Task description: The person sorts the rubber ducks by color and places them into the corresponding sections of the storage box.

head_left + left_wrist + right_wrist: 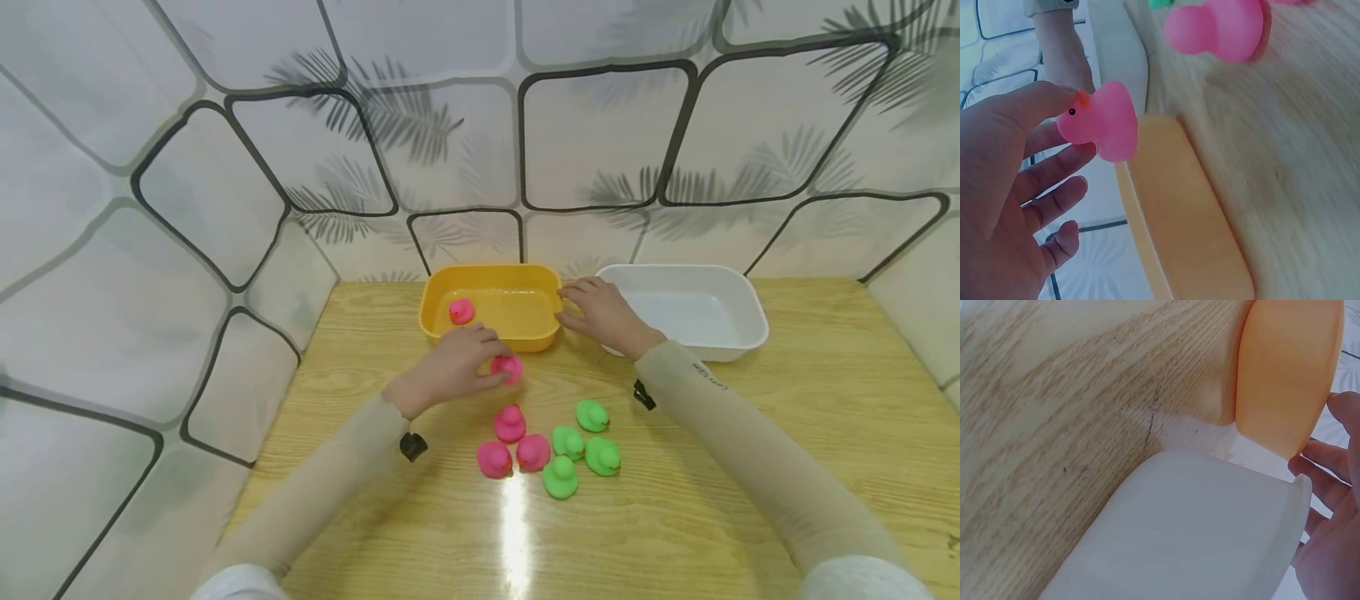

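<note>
My left hand (453,367) pinches a pink rubber duck (507,369) between thumb and fingers, just in front of the yellow tub (536,342). In the left wrist view the duck (1116,122) shows its orange beak and one eye, and the other fingers are spread. Another pink duck (461,311) sits inside the yellow tub, toward its left. My right hand (606,317) touches the right end of that tub with loosely bent fingers. The right wrist view has its fingertips (1300,464) against the tub's rim and wall.
A white tub (686,308) stands right of the yellow one, with a narrow gap between them. Pink ducks (510,423) and several green ducks (561,477) lie grouped on the wooden table (675,525). A patterned wall (465,142) rises behind the tubs.
</note>
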A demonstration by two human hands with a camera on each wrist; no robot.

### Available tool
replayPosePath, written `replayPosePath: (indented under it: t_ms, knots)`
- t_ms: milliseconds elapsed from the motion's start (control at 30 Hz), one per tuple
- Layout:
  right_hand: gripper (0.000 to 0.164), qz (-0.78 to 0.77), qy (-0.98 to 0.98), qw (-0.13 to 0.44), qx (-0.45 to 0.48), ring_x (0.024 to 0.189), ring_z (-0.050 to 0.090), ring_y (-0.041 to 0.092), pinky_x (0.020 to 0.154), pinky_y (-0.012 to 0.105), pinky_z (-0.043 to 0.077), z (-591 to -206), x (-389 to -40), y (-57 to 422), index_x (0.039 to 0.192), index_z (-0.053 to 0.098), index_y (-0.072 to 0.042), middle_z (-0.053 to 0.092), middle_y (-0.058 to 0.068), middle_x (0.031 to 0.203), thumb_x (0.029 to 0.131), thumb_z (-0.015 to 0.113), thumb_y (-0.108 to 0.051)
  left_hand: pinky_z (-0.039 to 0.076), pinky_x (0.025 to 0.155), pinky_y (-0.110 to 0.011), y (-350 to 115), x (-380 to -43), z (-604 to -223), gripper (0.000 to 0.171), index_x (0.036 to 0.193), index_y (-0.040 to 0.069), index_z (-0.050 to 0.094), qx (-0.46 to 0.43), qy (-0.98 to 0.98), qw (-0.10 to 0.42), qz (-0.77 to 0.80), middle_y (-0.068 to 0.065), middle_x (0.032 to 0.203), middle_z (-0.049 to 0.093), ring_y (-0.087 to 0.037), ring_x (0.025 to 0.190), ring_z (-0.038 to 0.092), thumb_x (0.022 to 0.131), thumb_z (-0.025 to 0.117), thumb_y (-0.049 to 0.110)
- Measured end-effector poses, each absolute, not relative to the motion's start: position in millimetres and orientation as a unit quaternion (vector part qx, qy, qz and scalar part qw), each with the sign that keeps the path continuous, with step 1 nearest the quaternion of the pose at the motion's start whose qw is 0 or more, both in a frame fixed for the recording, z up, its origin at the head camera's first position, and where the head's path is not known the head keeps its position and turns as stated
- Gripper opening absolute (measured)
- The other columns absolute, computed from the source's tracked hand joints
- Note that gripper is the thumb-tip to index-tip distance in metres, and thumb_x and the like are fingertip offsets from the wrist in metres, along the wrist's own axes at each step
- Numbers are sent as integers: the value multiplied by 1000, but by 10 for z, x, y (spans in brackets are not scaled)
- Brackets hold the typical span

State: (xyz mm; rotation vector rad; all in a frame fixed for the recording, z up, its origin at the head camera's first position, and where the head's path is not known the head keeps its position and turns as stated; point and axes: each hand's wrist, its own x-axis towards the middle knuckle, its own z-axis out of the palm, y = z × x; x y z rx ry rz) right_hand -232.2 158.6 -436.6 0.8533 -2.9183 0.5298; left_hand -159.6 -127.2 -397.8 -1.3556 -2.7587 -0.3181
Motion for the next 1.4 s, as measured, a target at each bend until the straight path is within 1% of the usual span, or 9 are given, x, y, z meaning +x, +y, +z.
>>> replayPosePath:
  t_ms: [100, 300, 433, 533, 767, 967, 1167, 1400]
  knots:
    - [48, 171, -946, 26, 274, 134, 48, 46, 109, 65, 39, -4371, -2324, 1593, 139, 60, 5, 60, 24, 141, 104, 64, -29, 52, 84, -37, -1326, -1633, -3919, 26, 111, 9, 76, -444, -890, 37, -98, -3, 100, 71, -22, 92, 63, 95, 78, 30]
    - [49, 173, -947, 17, 271, 135, 47, 45, 110, 65, 38, -4355, -2320, 1599, 140, 60, 5, 59, 25, 143, 105, 64, -29, 53, 85, -38, -1435, -1733, -3839, 23, 110, 5, 76, -447, -887, 40, -106, -6, 100, 72, -25, 92, 63, 95, 78, 23]
    - [50, 175, -947, 14, 268, 136, 47, 45, 111, 64, 37, -4345, -2315, 1608, 141, 59, 5, 58, 24, 143, 104, 64, -29, 51, 85, -39, -1494, -1820, -3825, 22, 109, 5, 76, -440, -890, 39, -117, -6, 97, 69, -24, 89, 60, 95, 77, 22]
    - [50, 173, -947, 19, 268, 136, 47, 46, 111, 65, 37, -4356, -2316, 1618, 141, 59, 5, 59, 24, 143, 104, 64, -29, 50, 85, -39, -1528, -1880, -3812, 21, 109, 5, 76, -428, -895, 31, -122, -6, 97, 67, -24, 90, 57, 97, 76, 23]
    - [48, 175, -946, 28, 272, 134, 48, 46, 109, 66, 38, -4359, -2308, 1618, 139, 61, 5, 60, 24, 141, 104, 65, -28, 52, 90, -40, -1567, -2017, -3788, 25, 113, 5, 76, -391, -914, -1, -109, -7, 106, 71, -25, 97, 61, 97, 76, 26]
    - [47, 180, -944, 31, 274, 134, 48, 46, 109, 66, 38, -4368, -2306, 1610, 138, 61, 5, 61, 24, 140, 104, 64, -28, 52, 90, -43, -1607, -2157, -3797, 27, 117, 5, 74, -363, -925, -20, -109, -10, 108, 70, -29, 100, 61, 99, 73, 26]
    - [48, 181, -944, 26, 275, 135, 47, 46, 110, 65, 37, -4376, -2316, 1604, 139, 61, 4, 60, 24, 141, 104, 64, -29, 51, 95, -45, -1637, -2285, -3779, 30, 120, 4, 73, -337, -935, -41, -103, -12, 112, 70, -31, 105, 61, 100, 70, 27]
    - [49, 180, -942, 34, 283, 134, 48, 46, 108, 66, 39, -4403, -2333, 1610, 138, 61, 5, 61, 24, 139, 104, 65, -29, 49, 99, -46, -1647, -2438, -3840, 27, 119, 4, 74, -313, -939, -55, -129, -12, 112, 70, -31, 109, 60, 101, 70, 24]
